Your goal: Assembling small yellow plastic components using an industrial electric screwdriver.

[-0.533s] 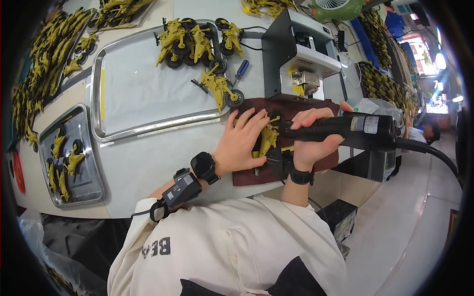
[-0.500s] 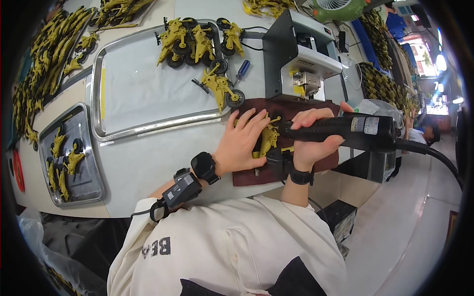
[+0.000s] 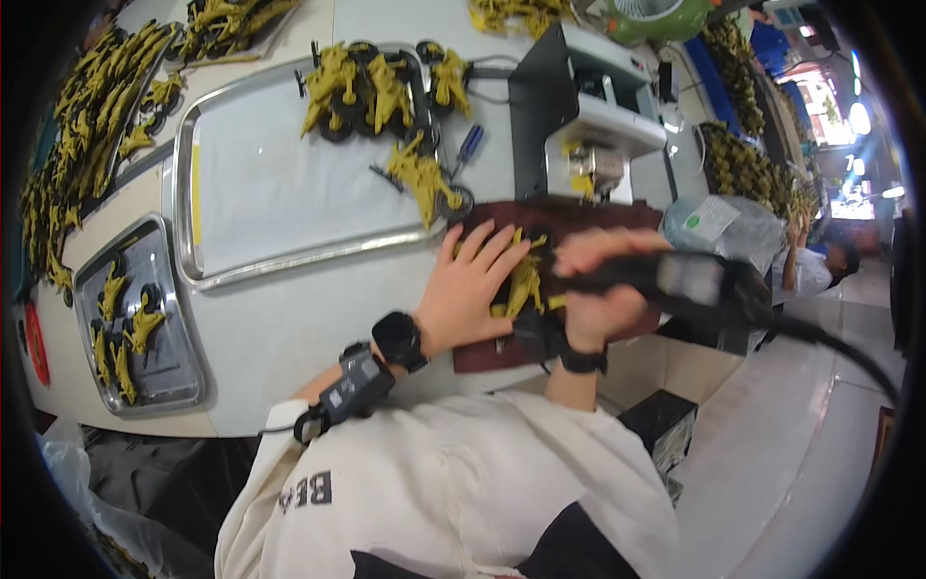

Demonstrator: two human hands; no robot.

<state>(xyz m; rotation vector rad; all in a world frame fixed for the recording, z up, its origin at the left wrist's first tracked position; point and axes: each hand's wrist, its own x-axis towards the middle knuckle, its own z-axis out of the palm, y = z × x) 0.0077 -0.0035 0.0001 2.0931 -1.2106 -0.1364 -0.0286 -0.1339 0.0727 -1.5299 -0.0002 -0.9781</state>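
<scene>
My left hand (image 3: 475, 288) presses flat on a yellow plastic toy part (image 3: 524, 282) that lies on a dark red mat (image 3: 502, 352) at the table's near edge. My right hand (image 3: 596, 307) grips a black corded power tool (image 3: 675, 282) held level, its front end down at the yellow part. The tool's cable (image 3: 849, 352) trails off to the right. A black watch sits on my left wrist, and a small black device is strapped to that forearm.
A large metal tray (image 3: 270, 183) with a white sheet carries several yellow toy parts with black wheels (image 3: 381, 92). A smaller tray (image 3: 135, 328) at the left holds more. A grey machine (image 3: 588, 125) stands behind the mat. Another person (image 3: 815, 265) sits at far right.
The power tool has blurred and shifted slightly lower over the yellow part. My left hand stays pressed on the part.
</scene>
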